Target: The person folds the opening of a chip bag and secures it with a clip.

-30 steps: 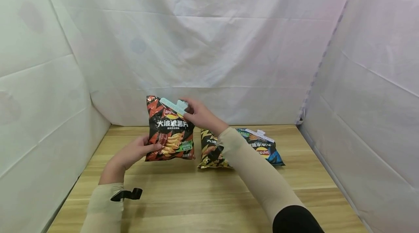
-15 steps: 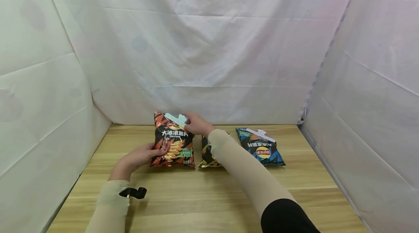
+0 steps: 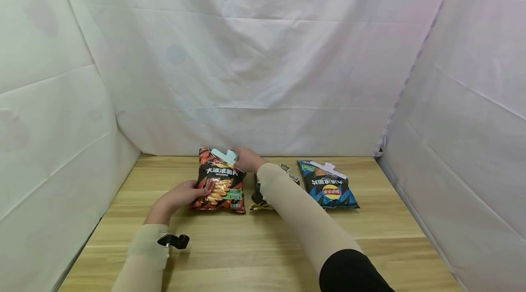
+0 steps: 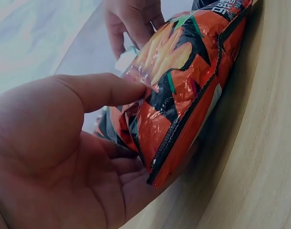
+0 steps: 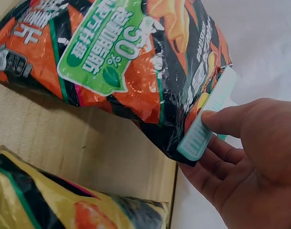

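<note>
A red and black chip bag (image 3: 219, 187) lies low over the table at centre-left. My left hand (image 3: 179, 197) pinches its left side, thumb (image 4: 112, 90) on the front and fingers underneath. A pale blue bag clip (image 5: 210, 114) is fixed across the bag's top corner at the back. My right hand (image 3: 249, 160) grips this clip, with the thumb on its bar and the fingers behind or below. In the head view part of the clip is hidden by the right hand.
A yellow and black chip bag (image 3: 259, 198), partly hidden by my right forearm, lies just right of the red one. Further right is a blue chip bag (image 3: 328, 187) with a white clip (image 3: 328, 169). White cloth (image 3: 263, 64) hangs behind the wooden table (image 3: 246, 255) and at both sides.
Both hands have lowered the red chip bag from an upright pose towards the table, shifting it slightly right. It now leans back flatter. The right forearm has swung left, uncovering the blue bag.
</note>
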Action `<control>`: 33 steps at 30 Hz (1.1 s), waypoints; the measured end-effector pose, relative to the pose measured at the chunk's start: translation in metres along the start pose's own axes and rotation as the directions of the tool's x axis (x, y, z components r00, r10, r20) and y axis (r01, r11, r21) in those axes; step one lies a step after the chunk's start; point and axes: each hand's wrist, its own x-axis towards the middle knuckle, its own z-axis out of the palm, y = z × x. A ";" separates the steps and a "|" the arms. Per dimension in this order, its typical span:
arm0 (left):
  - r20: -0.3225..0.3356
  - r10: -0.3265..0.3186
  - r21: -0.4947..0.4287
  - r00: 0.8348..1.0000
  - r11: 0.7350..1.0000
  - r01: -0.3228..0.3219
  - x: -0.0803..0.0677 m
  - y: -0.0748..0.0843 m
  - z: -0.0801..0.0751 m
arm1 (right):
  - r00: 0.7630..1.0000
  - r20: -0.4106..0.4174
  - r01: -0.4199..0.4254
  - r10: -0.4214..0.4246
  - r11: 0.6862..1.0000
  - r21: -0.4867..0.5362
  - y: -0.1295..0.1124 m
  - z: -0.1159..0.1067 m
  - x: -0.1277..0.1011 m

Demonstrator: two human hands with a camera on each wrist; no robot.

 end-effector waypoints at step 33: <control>-0.036 -0.066 0.206 0.997 0.976 0.072 -0.007 0.004 -0.001 | 0.986 0.097 -0.116 0.133 0.979 -0.167 0.014 0.022 0.008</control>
